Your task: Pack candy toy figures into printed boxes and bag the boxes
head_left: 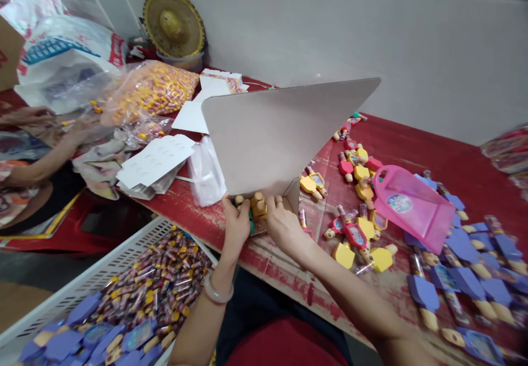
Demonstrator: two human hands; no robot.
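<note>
1. Right now, the left hand [236, 224] and right hand [284, 224] are holding a large, smooth cardboard sheet [268, 135] upright and tilted, its long point reaching toward the wall.
2. The left fingers [229, 206] are pressing together and clamping the sheet's lower edge. The right fingers [275, 207] are lying together on that edge, and the thumbs are hidden.
3. Just below the sheet, chunky yellow-and-tan candy toys [256, 206] are sitting against the hands, with a folded cardboard flap [291, 196] rising beside them.
4. The worn red table [416, 140] is running under both forearms, its near edge crossing below the hands. Open air is showing between the sheet's upper edge and the grey wall [412, 41].
5. To the right, more candy toys [355, 234] and a glossy pink plastic bag [412, 206] are lying near the right hand, while purple foam-shaped toys [462, 267] are spreading farther along.
6. To the left, white card sheets [154, 159] and a crinkly clear bag [206, 170] are sitting beside the cardboard. A white lattice crate [91, 278] of candy tubes is standing below the left forearm, and a co-worker's arm [45, 159] is reaching in at the far left.
</note>
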